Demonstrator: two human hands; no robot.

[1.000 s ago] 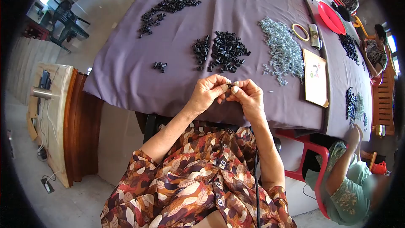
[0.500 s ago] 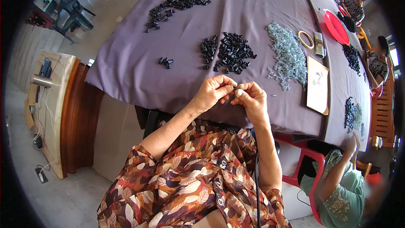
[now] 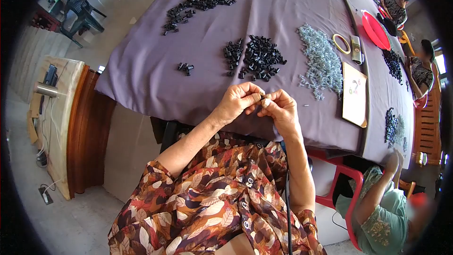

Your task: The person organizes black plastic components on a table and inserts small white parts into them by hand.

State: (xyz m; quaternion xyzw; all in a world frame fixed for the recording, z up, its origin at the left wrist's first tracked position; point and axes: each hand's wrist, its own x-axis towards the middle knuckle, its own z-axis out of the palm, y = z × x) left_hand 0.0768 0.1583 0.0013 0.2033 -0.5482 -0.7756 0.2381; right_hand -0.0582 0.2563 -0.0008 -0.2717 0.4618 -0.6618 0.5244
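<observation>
My left hand (image 3: pixel 239 103) and my right hand (image 3: pixel 283 112) meet at the table's near edge, both with fingers pinched. Between their fingertips is a small dark piece (image 3: pixel 263 97), mostly hidden by the fingers. Just beyond lie a large pile of small black plastic parts (image 3: pixel 263 59) and a narrower black pile (image 3: pixel 233 55) beside it. To the right spreads a heap of small clear, silvery pieces (image 3: pixel 322 61). A few black parts (image 3: pixel 186 69) sit to the left, and a curved band of black parts (image 3: pixel 203 3) lies farther back.
A purple-grey cloth (image 3: pixel 155 75) covers the table. On the right are a flat board (image 3: pixel 355 95), a yellow ring (image 3: pixel 341 44), a small box (image 3: pixel 356 49) and a red tray (image 3: pixel 376 30). A co-worker in green (image 3: pixel 384 212) sits by a red chair (image 3: pixel 349 174).
Both hands stay pinched together in nearly the same place, with only slight finger movement. The piles look unchanged.
</observation>
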